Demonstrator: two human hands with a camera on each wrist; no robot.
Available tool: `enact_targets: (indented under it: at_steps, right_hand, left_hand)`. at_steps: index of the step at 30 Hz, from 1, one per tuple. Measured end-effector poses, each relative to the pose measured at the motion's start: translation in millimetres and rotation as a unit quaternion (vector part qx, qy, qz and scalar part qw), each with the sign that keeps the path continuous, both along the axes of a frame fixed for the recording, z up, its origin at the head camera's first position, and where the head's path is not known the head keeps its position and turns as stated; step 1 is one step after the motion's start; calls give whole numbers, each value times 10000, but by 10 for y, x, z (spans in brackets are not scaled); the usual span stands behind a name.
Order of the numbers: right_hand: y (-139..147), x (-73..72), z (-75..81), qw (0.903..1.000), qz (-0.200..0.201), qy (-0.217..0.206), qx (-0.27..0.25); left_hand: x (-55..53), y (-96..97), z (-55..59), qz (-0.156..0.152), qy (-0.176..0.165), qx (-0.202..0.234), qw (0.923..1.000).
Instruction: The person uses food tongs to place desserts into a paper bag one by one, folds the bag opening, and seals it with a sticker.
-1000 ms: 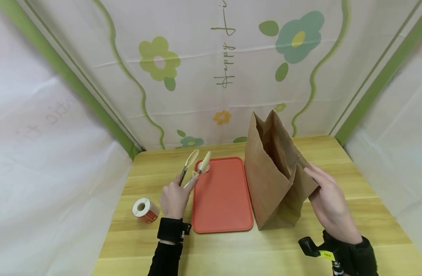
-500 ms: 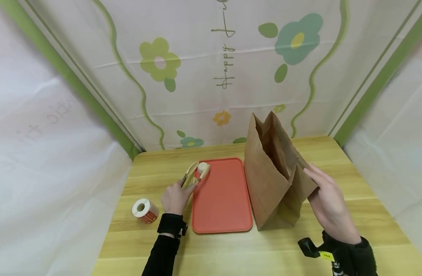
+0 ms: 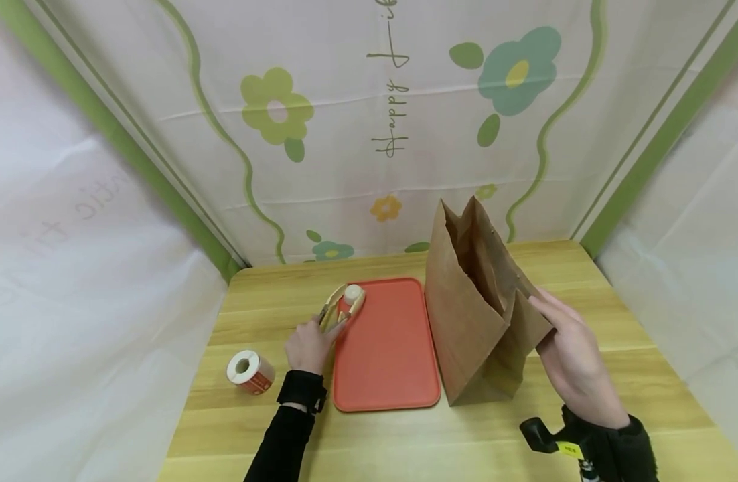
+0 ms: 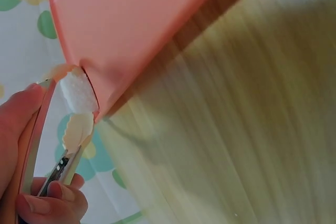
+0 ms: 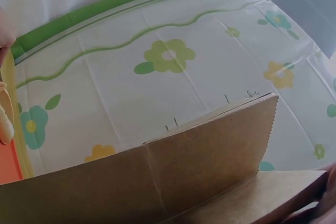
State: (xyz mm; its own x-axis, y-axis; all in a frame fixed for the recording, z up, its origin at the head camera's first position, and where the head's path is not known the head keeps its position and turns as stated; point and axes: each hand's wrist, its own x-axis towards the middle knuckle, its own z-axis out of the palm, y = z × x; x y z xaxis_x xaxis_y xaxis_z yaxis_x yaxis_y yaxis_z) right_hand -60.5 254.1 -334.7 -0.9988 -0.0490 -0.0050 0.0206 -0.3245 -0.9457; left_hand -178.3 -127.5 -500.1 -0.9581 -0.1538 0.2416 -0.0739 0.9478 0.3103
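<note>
My left hand (image 3: 307, 346) grips a pair of tongs (image 4: 35, 129) with cream, scalloped tips. The tips stand on either side of a small white round piece (image 3: 353, 293), which sits at the far left corner of the red tray (image 3: 387, 348). In the left wrist view, this white piece (image 4: 80, 90) lies between the tips at the tray's corner. My right hand (image 3: 570, 351) pinches the near right edge of an upright brown paper bag (image 3: 468, 335). The bag's mouth gapes upward, and its inside bottom is hidden.
A roll of labels (image 3: 251, 372) stands on the wooden table (image 3: 224, 428), left of the tray. The bag stands close along the tray's right side. A white flowered cloth (image 3: 345, 134) hangs behind the table, with white side sheets at left and right.
The tongs in my left hand have come down from above the tray corner, and their tips now flank the white piece. My right hand stays on the bag.
</note>
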Motion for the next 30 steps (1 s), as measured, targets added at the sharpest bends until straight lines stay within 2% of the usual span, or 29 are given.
enact_targets:
  at_steps: [7, 14, 17, 21, 24, 30]
  right_hand:
    - [-22, -11, 2, 10000, 24, 75, -59]
    - [-21, -15, -6, 10000, 8, 59, -12]
    - [-17, -12, -9, 10000, 17, 77, -5]
    - [-21, -17, -12, 10000, 26, 85, 22]
    - [-23, -19, -11, 10000, 27, 72, 35]
    - [-27, -11, -9, 9999, 23, 107, 35]
  left_hand:
    - [13, -18, -1, -15, 129, 21, 9999]
    - [28, -64, 82, -98, 663, 217, 9975]
    - [46, -58, 201, -64, 662, 448, 9968]
    - [109, -22, 426, 1, 746, 702, 9947]
    - [171, 17, 588, -48, 992, 836, 9915]
    - [300, 128, 908, -189, 1118, 1201, 9863]
